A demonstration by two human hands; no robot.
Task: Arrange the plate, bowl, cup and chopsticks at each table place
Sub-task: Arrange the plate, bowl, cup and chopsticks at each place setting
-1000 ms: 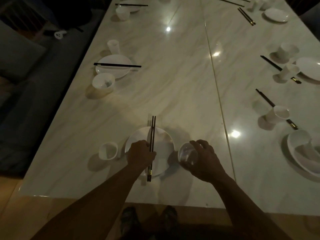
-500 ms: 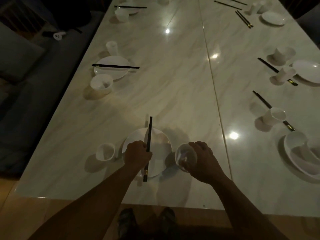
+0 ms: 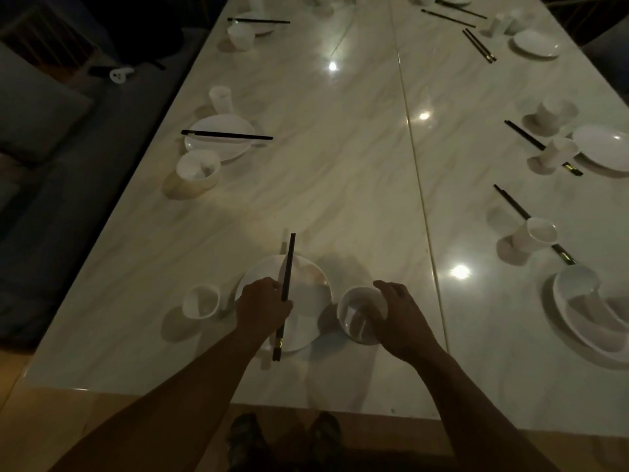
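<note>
Lower centre: left grip (image 3: 262,306) pinches chopsticks (image 3: 289,260), now squared together over plate (image 3: 313,277) | right grip (image 3: 401,318) curls round bowl (image 3: 357,318) | place nearly set.

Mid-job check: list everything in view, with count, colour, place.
near plate: one, white, table's near end
held chopsticks: one pair, black, over near plate
held bowl: one, white, right of that plate
near cup: one, white, left of that plate
left-side plate: one, white, left edge
left-side chopsticks: one pair, black, across that plate
left-side bowl: one, white, beside that plate
left-side cup: one, white, beyond that plate
far-left chopsticks: one pair, black, far left edge
right-side plates: at least three, white, right edge
right-side cups: several, white, beside those plates
right-side chopsticks: at least three pairs, black, right half
table: one, pale marble, centre seam
seat: one, dark, left of table
left hand: grips held chopsticks
right hand: grips held bowl
</note>
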